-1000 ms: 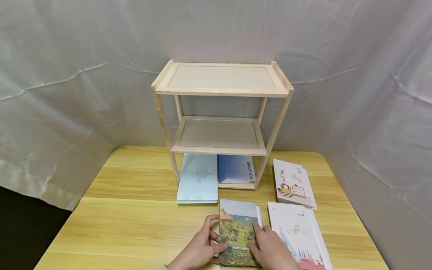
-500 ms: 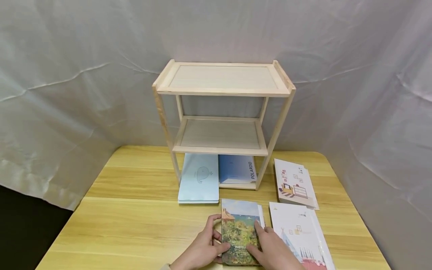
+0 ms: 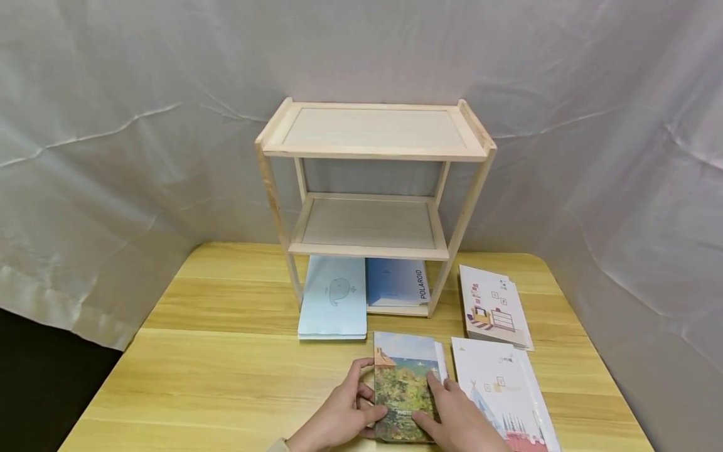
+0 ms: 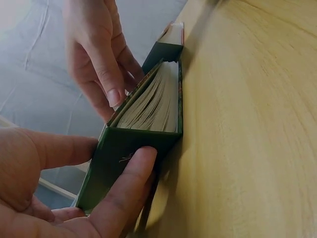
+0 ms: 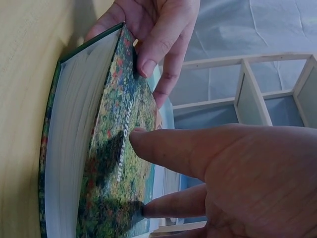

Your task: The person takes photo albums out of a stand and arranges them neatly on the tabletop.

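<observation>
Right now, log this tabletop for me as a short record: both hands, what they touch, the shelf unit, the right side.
Item: photo album, painted landscape cover facing up
Left hand: thumb on the cover, fingers against the spine
Right hand: fingers resting on the cover
Shelf unit, bottom level: pale-blue whale book jutting out front, POLAROID book beside it
Right side: far white book, near white book, both with illustrated covers
</observation>
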Demonstrator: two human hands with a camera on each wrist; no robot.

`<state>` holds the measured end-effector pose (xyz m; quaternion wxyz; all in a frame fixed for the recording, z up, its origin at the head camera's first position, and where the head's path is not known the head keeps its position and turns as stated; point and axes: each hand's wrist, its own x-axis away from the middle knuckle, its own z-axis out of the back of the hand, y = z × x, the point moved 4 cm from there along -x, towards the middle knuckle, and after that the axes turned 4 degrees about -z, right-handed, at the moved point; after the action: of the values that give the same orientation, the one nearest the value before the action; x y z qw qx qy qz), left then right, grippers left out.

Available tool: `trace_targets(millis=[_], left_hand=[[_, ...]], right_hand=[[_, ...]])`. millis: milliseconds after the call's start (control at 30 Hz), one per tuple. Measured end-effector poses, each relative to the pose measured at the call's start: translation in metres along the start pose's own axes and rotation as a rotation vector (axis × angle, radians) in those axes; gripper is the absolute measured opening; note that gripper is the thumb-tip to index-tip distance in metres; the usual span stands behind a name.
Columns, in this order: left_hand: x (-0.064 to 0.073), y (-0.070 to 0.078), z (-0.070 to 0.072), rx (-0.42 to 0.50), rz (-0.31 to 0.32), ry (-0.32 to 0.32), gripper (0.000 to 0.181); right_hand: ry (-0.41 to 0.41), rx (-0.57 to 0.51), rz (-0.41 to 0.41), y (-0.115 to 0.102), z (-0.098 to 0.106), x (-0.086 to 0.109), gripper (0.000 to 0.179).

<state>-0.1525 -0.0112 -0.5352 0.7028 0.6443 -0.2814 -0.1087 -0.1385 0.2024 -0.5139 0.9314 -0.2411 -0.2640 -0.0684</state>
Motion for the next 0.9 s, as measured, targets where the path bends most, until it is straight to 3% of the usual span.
trace_targets(millis=[567,733,900], left_hand=[[0.004,-0.002,0.006,0.030,0.006,0.011,0.078],[0.006,-0.002,0.009,0.029,-0.011,0.012,0.078],[0.009,-0.002,0.012,0.044,-0.020,0.005,0.077]], right_hand=[[-0.001,-0.005,0.024,0.005,-0.006,-0.004,0.087],[0.019,-0.007,0.054,0.000,-0.002,0.003,0.082],[0.041,-0.005,0.112,0.006,-0.005,-0.004,0.086]])
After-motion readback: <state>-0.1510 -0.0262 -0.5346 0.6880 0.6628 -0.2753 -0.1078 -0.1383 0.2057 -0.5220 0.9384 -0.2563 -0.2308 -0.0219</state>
